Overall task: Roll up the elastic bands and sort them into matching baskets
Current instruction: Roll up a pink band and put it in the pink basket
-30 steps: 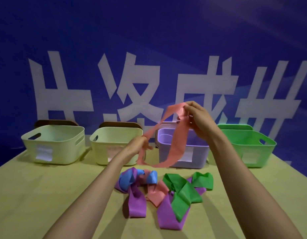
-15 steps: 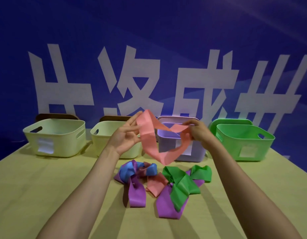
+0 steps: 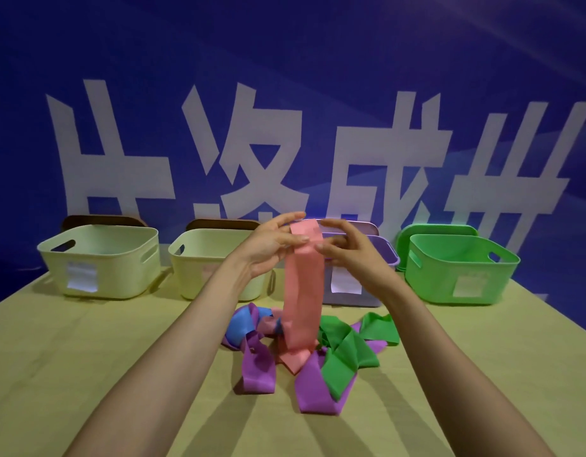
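A pink elastic band (image 3: pixel 304 291) hangs straight down from both hands, its lower end reaching the heap on the table. My left hand (image 3: pixel 273 247) pinches its top end from the left, and my right hand (image 3: pixel 346 250) pinches it from the right. Below lies a tangle of bands: blue (image 3: pixel 243 326), purple (image 3: pixel 258 369), another purple (image 3: pixel 313 389) and green (image 3: pixel 346 361). Along the table's back stand a pale yellow basket (image 3: pixel 100 258), a second pale yellow basket (image 3: pixel 199 262), a purple basket (image 3: pixel 380 258) partly hidden by my hands, and a green basket (image 3: pixel 459 265).
The yellow-green table (image 3: pixel 87 357) runs to a blue banner wall with large white characters (image 3: pixel 252 159). Each basket carries a white label. Lids lean behind the baskets, brown ones (image 3: pixel 103 221) on the left.
The pink band was looped between my spread hands; both hands have come together at its top end, and it now hangs straight down.
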A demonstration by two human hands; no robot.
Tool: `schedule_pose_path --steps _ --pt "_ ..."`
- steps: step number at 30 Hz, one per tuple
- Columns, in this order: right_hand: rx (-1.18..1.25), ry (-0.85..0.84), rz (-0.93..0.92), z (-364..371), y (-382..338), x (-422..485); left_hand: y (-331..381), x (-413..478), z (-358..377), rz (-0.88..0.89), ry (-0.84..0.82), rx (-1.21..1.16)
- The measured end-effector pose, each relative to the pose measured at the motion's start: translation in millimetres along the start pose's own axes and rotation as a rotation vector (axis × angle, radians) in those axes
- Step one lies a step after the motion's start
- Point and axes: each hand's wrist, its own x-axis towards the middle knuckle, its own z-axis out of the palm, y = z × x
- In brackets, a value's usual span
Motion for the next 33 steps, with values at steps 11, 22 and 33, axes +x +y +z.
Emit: schedule_pose_path --steps 11,22,33 --pt "-0.14 0.127 -0.13 0.8 -22.5 11.3 5.1 -5.2 5.2 0.11 0.187 0.447" --pt "-0.403 0.225 -0.227 -10.6 -48.5 20.3 21.3 -5.0 18.2 0.413 0.196 0.426" --pt "-0.205 0.068 -0.166 -4.9 -65.6 18.2 5.1 0.1 21.6 0.297 0.176 0.294"
